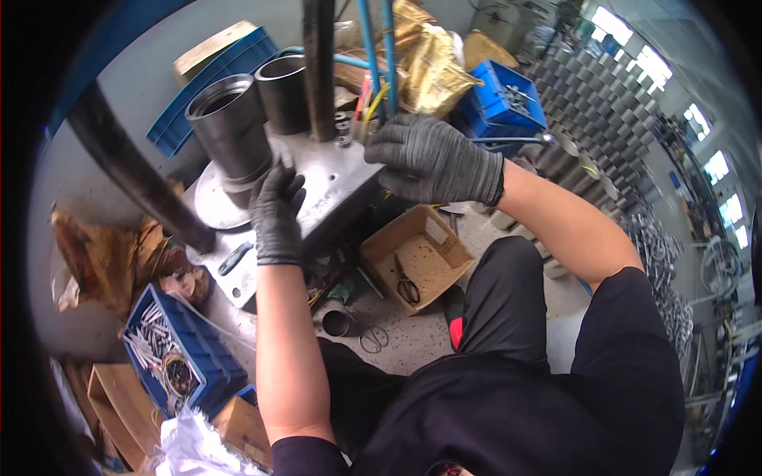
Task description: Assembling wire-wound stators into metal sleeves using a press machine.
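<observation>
My left hand [277, 218], in a dark grey knit glove, is beside the lower end of a dark metal cylinder [230, 131]. Its fingers are partly bent and apart; whether they touch the cylinder I cannot tell. The cylinder stands upright on a round metal plate [218, 202] on the metal machine table [329, 170]. In a matching glove, my right hand [436, 163] hovers over the table's right side with its fingers curled together. Anything inside them is hidden. Small metal parts [343, 129] stand stacked near its fingertips. A second dark cylinder [284, 95] stands behind the first.
Dark posts [320, 71] [131, 159] rise around the table. A lever rod [508, 140] ends in a knob at right. Below are a cardboard box [444, 278] holding scissors [406, 283] and a blue crate [218, 369] of parts. Cylinders [603, 103] are stacked at far right.
</observation>
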The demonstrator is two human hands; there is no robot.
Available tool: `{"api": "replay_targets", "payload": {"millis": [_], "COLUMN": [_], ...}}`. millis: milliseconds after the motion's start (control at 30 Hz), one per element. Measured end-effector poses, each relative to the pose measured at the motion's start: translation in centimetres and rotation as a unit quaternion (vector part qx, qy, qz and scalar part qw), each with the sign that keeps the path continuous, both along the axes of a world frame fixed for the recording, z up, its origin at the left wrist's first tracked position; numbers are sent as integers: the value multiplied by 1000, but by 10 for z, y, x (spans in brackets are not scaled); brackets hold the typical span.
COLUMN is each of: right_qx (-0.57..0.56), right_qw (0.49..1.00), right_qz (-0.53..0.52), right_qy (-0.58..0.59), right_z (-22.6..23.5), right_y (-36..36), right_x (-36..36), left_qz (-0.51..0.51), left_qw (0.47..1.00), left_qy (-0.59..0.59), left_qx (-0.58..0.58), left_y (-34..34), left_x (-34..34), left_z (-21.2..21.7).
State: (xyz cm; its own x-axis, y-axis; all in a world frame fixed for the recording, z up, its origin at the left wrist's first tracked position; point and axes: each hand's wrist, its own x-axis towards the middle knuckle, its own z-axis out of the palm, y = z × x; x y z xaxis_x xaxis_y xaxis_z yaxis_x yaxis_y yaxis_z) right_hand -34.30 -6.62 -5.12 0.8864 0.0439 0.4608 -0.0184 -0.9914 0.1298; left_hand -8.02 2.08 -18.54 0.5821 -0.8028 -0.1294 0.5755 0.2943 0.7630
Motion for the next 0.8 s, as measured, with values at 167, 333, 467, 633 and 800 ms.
{"api": "replay_targets", "payload": {"millis": [167, 333, 467, 633, 800], "right_qx": [63, 125, 205, 282, 369], "right_qw": [962, 914, 797, 679, 662], "right_qz": [-227, -383, -567, -670, -634], "right_qy": [135, 48, 27, 105, 157], "right_z": [4, 19, 17, 11, 4], "right_y": [25, 98, 167, 233, 205], "right_x": [-207, -380, -503, -564, -551], "left_qz": [-49, -72, -90, -198, -216], "left_qw": [989, 985, 899, 825, 801], "left_qy": [-137, -153, -427, -528, -552], "left_qx": [-39, 27, -39, -40, 78], "left_y": [-13, -7, -22, -20, -1], "left_x": [-30, -72, -81, -123, -138], "left_z": [-33, -16, -63, -74, -104]}}
